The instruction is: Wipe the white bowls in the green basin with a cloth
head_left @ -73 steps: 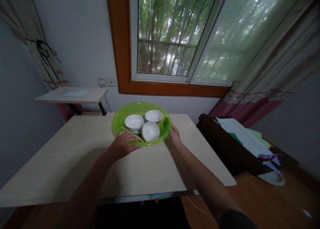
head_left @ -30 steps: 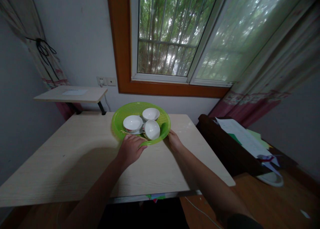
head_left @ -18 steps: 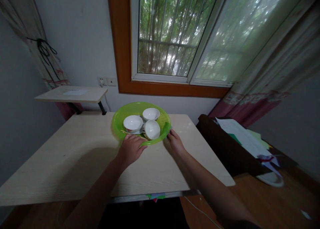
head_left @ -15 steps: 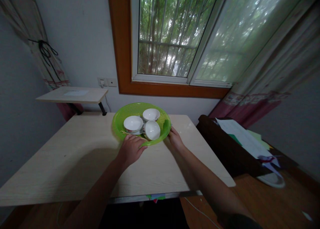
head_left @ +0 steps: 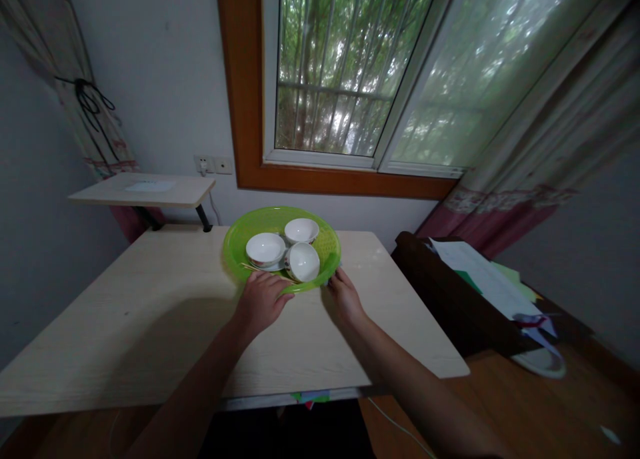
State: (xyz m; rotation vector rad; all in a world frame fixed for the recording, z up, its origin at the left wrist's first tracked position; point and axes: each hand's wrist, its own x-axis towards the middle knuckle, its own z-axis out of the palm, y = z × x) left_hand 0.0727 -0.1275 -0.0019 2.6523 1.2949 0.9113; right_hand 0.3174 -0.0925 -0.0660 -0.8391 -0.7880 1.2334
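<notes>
A round green basin (head_left: 233, 240) stands on the pale wooden table (head_left: 150, 312), towards its far edge. Three white bowls lie in it: one on the left (head_left: 265, 249), one at the back (head_left: 301, 230), one at the front tilted on its side (head_left: 303, 261). Thin chopsticks (head_left: 251, 267) rest by the left bowl. My left hand (head_left: 260, 303) is closed over the basin's near rim, thumb along the edge. My right hand (head_left: 343, 297) lies at the near right rim, with its fingers stretched out and the tips touching the rim.
A small raised shelf (head_left: 143, 189) stands at the table's back left, under a wall socket (head_left: 214, 164). A dark piece of furniture (head_left: 450, 299) with papers (head_left: 475, 269) stands to the right. The window (head_left: 345, 72) and curtains are behind.
My right hand has slid from the basin's right side to its near right rim and drawn back a little. The basin, the bowls and my left hand have barely moved over the last second.
</notes>
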